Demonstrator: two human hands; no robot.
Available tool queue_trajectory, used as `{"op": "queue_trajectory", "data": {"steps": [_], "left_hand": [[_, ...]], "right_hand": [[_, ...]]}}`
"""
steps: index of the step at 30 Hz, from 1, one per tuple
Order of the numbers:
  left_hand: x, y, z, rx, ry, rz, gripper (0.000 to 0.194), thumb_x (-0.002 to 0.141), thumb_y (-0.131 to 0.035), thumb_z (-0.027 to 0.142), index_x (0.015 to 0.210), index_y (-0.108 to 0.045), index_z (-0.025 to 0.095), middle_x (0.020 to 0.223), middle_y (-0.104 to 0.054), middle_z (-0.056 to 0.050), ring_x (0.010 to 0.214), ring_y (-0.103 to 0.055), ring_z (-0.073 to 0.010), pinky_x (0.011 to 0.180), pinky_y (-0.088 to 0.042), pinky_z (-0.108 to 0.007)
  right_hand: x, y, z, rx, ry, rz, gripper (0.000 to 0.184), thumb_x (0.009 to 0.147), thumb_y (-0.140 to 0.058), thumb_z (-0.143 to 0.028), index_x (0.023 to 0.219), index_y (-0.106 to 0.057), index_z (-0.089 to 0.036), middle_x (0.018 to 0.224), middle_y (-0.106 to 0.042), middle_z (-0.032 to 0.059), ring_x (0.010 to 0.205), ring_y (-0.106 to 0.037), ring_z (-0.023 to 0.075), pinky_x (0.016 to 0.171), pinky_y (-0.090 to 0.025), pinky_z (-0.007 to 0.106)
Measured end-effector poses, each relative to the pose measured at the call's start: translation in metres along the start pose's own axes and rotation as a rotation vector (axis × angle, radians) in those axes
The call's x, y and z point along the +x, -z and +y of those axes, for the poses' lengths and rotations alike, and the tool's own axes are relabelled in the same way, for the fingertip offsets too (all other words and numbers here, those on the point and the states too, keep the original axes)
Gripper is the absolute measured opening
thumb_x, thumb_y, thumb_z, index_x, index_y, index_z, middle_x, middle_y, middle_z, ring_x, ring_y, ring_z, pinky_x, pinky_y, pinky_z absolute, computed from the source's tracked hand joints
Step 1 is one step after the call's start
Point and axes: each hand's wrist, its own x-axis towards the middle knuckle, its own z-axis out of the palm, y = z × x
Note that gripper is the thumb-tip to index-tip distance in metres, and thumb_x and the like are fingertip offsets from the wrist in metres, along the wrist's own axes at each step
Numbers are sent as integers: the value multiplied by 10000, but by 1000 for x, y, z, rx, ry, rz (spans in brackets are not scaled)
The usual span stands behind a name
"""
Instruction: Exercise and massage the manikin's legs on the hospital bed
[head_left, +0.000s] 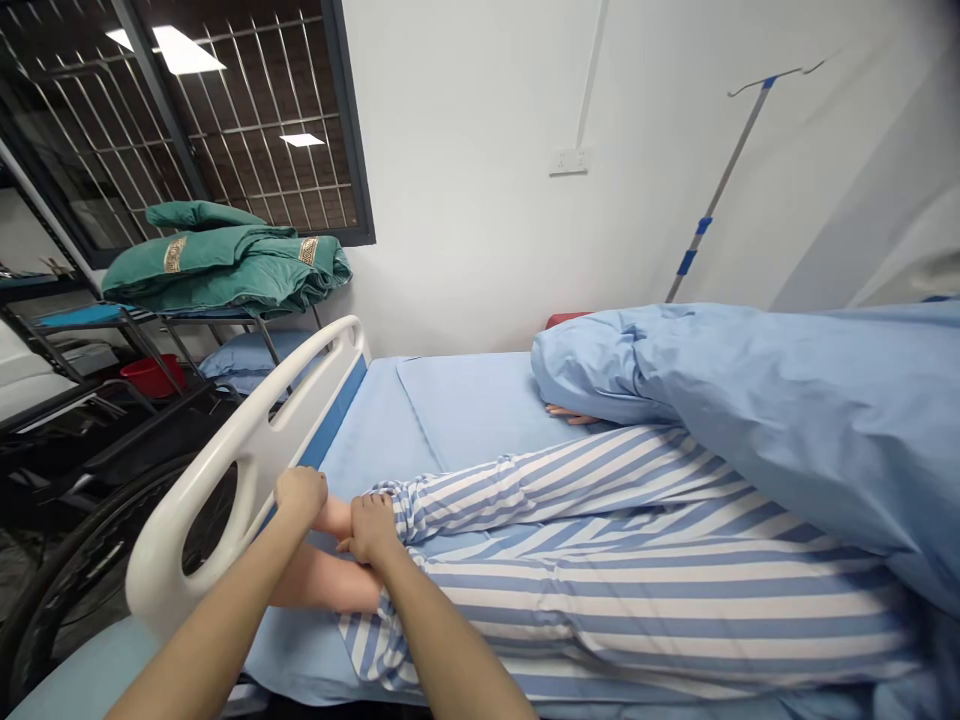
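Observation:
A figure in blue-and-white striped trousers (555,590) lies on the bed, its two bare lower legs reaching toward the footboard. My left hand (301,492) is closed around the foot end of the far leg, close to the footboard; the foot itself is mostly hidden. Just above the ankle, my right hand (373,525) wraps around the far lower leg (334,518), beside the bunched trouser cuff. Below my hands lies the near lower leg (330,582), its foot hidden behind my left forearm. Fingers of the figure's hand (574,413) show from under a blue quilt (720,370).
The white footboard (259,440) rises at the left, with a wheelchair wheel (45,580) beyond it. Folded green bedding (232,262) sits on chairs under the barred window. An IV pole (720,190) stands by the wall behind the bed. A red bucket (152,375) is at far left.

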Motion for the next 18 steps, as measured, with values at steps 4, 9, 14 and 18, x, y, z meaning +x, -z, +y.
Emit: {"op": "queue_trajectory", "data": {"steps": [4,9,14,18], "left_hand": [[10,2,16,85,73,-84,298,710,-469,83,879,-696,-13,853,-673,-265,710,-654,-332,559,-503,-440],[16,-4,19,102,48,-67,312,720,-434,88,846,-700,-15,769,-676,-244,640,-651,-315,523,-506,-441],[14,-12,12,73,-56,45,372,757,-361,47,917,-697,34,867,-679,-235,779,-660,-307,627,-512,-424],[5,-17,6,35,-124,169,387,787,-328,61,927,-688,96,916,-675,-204,873,-648,-282,710,-495,-390]], "right_hand": [[-1,0,1,-7,11,2,612,657,-655,-560,1057,-549,-110,1099,-592,165,1066,-505,287,977,-289,422],[1,-2,1,-17,10,-1,614,666,-638,-584,1051,-547,-115,1094,-592,162,1058,-507,292,965,-298,425],[4,-6,2,-29,15,-4,633,654,-641,-602,1048,-548,-115,1092,-592,161,1050,-512,290,963,-303,419],[6,-8,2,-36,12,-6,638,655,-648,-589,1055,-549,-102,1084,-594,160,1046,-512,287,967,-299,421]]}}
